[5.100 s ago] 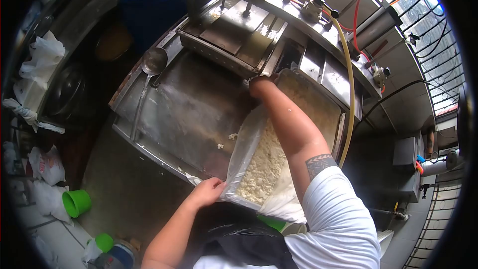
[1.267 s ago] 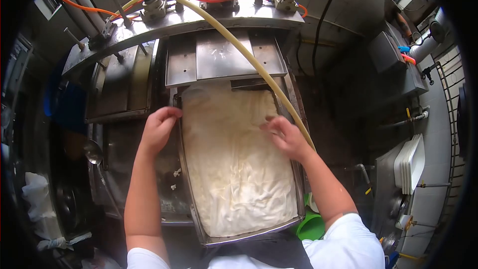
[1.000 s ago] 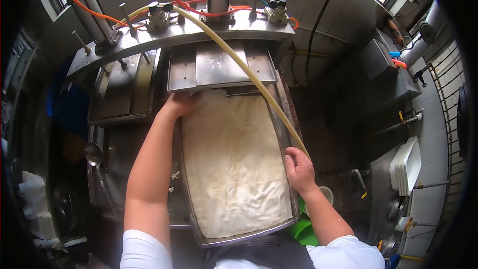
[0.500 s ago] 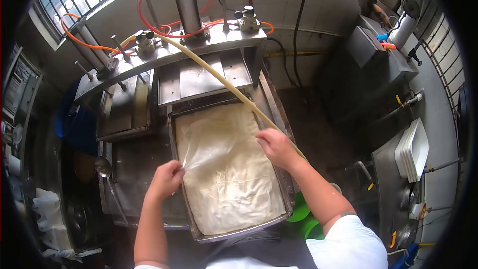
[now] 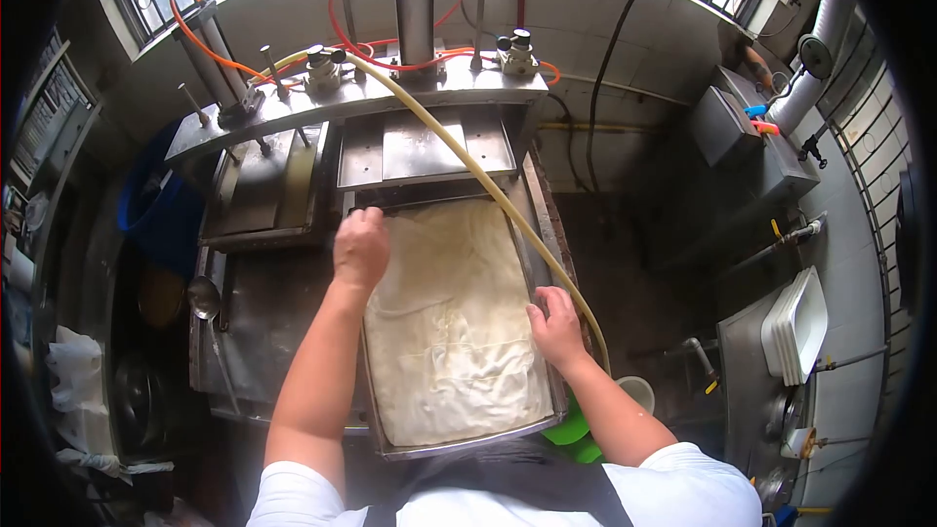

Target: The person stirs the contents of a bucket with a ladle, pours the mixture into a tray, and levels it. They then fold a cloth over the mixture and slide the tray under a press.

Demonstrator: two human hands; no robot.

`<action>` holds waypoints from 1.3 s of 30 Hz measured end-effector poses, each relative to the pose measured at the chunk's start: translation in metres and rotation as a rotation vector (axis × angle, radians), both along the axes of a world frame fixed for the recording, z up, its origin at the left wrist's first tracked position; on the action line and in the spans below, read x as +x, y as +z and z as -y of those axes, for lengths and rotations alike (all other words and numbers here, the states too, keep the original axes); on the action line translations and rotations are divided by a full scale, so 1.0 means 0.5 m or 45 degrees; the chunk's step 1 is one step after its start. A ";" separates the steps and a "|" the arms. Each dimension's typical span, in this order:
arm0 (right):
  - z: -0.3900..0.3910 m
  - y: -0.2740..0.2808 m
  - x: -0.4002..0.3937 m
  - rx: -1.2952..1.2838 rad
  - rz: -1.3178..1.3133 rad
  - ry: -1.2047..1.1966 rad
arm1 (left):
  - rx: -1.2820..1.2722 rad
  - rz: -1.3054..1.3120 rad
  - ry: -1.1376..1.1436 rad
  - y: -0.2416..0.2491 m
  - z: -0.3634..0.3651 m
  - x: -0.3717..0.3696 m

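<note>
A long steel tray (image 5: 459, 449) lies in front of me, filled with a white cloth (image 5: 449, 342) folded over its contents. My left hand (image 5: 361, 246) is at the tray's far left corner, fingers curled down on the cloth's edge. My right hand (image 5: 556, 324) rests on the tray's right side, fingers spread flat on the cloth by the rim. The far end of the tray sits under the plate of a steel press (image 5: 425, 146).
A yellow hose (image 5: 468, 161) runs from the press top down along the tray's right side. A ladle (image 5: 203, 298) lies on the steel bench at left. Green buckets (image 5: 571, 429) stand below the tray, stacked white trays (image 5: 795, 322) at right, a blue bin (image 5: 146, 200) at left.
My left hand has gone from the cloth's left edge up to the far left corner. My right hand has slid back along the right side toward me. The cloth lies flatter.
</note>
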State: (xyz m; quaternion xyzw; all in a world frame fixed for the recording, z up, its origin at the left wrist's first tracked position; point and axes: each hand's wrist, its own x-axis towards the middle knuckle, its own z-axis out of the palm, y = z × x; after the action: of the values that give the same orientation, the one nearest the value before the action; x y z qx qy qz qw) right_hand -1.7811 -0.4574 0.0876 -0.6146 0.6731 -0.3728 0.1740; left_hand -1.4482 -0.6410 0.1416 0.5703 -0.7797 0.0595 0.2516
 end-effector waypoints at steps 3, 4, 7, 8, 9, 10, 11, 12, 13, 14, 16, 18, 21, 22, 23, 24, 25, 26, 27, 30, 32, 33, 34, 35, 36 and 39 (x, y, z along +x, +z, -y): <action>0.042 0.013 0.024 -0.160 -0.221 0.093 | 0.017 -0.025 0.046 0.041 -0.031 0.032; 0.065 0.019 0.039 -0.207 -0.327 0.149 | 0.129 0.038 0.056 0.023 -0.031 0.037; 0.165 0.032 0.110 -0.128 -0.472 0.186 | 0.603 0.145 0.173 -0.017 -0.019 -0.002; 0.194 0.025 0.125 -0.114 -0.542 0.184 | 0.722 0.090 0.181 -0.076 0.010 0.004; 0.221 0.008 0.120 -0.113 -0.545 0.182 | 0.634 0.011 0.171 -0.098 0.019 0.004; 0.251 -0.011 0.112 -0.061 -0.501 0.229 | 0.547 -0.070 0.161 -0.108 0.024 0.003; 0.275 -0.019 0.106 -0.008 -0.456 0.277 | 0.445 -0.119 0.146 -0.080 0.016 0.005; 0.279 0.003 0.097 -0.001 -0.454 0.278 | 0.347 -0.164 0.132 -0.041 0.003 0.011; 0.268 0.043 0.080 -0.162 -0.358 0.187 | 0.222 -0.195 0.049 -0.026 -0.002 0.036; 0.255 0.062 0.061 -0.320 -0.264 0.094 | 0.205 -0.233 0.042 0.016 -0.030 0.045; 0.219 0.052 0.018 -0.193 -0.310 0.167 | 0.211 -0.104 -0.017 -0.019 -0.054 0.097; 0.182 0.040 -0.009 -0.089 -0.356 0.238 | 0.573 0.119 -0.138 -0.035 -0.097 0.128; 0.136 0.029 -0.011 0.015 -0.421 0.281 | 0.507 0.105 0.014 0.001 -0.140 0.102; 0.133 0.040 -0.001 0.019 -0.420 0.288 | 0.427 0.038 0.076 0.010 -0.149 0.088; 0.134 0.051 0.013 -0.052 -0.404 0.283 | 0.290 -0.025 0.085 0.004 -0.156 0.065; 0.138 0.058 0.026 -0.126 -0.389 0.275 | 0.451 -0.038 0.046 0.008 -0.160 0.045; 0.145 0.054 0.043 -0.131 -0.392 0.276 | 0.447 -0.041 0.048 -0.002 -0.160 0.020; 0.154 0.044 0.062 -0.244 -0.571 0.249 | 0.707 0.140 0.124 -0.024 -0.154 -0.005; 0.159 0.042 0.072 -0.358 -0.748 0.220 | 0.966 0.326 0.201 -0.029 -0.153 -0.023; 0.165 0.071 0.075 0.309 -0.812 0.398 | 0.952 0.402 0.186 0.012 -0.152 -0.040; 0.140 0.084 0.055 0.256 -0.612 0.371 | 0.981 0.433 0.223 0.032 -0.163 -0.034; 0.118 0.075 0.042 0.052 -0.474 0.261 | 0.785 0.215 0.235 0.019 -0.174 -0.011; 0.096 0.065 0.031 -0.154 -0.331 0.150 | 0.582 0.002 0.249 0.003 -0.187 0.017; 0.071 0.048 0.018 -0.157 -0.330 0.158 | 0.400 -0.183 0.265 -0.048 -0.199 0.048; 0.038 0.020 0.004 -0.095 -0.222 0.065 | 0.487 -0.276 0.397 -0.051 -0.215 0.061; -0.046 -0.056 -0.007 0.111 0.024 -0.118 | 0.913 -0.587 0.589 -0.126 -0.227 0.108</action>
State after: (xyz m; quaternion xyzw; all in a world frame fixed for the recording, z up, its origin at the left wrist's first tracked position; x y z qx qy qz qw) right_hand -1.7847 -0.4346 0.0597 -0.5710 0.7148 -0.3565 0.1895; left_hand -1.3943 -0.5277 0.0786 0.7777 -0.5279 -0.2866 0.1854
